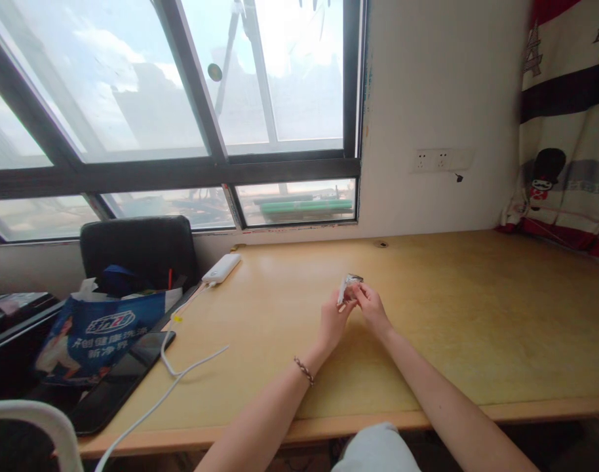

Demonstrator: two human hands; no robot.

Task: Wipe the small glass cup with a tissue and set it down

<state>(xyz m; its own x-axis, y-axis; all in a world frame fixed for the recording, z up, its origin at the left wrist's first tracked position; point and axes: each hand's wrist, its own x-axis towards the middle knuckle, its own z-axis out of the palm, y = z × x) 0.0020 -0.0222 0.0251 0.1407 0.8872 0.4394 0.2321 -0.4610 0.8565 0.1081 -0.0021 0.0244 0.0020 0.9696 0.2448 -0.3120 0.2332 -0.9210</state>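
My left hand [333, 318] and my right hand [371, 308] come together over the wooden table [451, 314]. Between them is a small, shiny, silvery piece [349, 282] with a dark edge, perhaps a crinkled wrapper or packet; its exact kind is too small to make out. The fingers of both hands are closed on it, the right ones pinching its near right side. A braided bracelet [304, 370] circles my left wrist.
A white power bank [221, 269] with a white cable [176, 377] lies at the table's left side. Left of the table are a black chair [137, 246], a blue bag [107, 334] and a dark flat panel [125, 380]. Wall sockets [442, 159] and a curtain [569, 144] are beyond.
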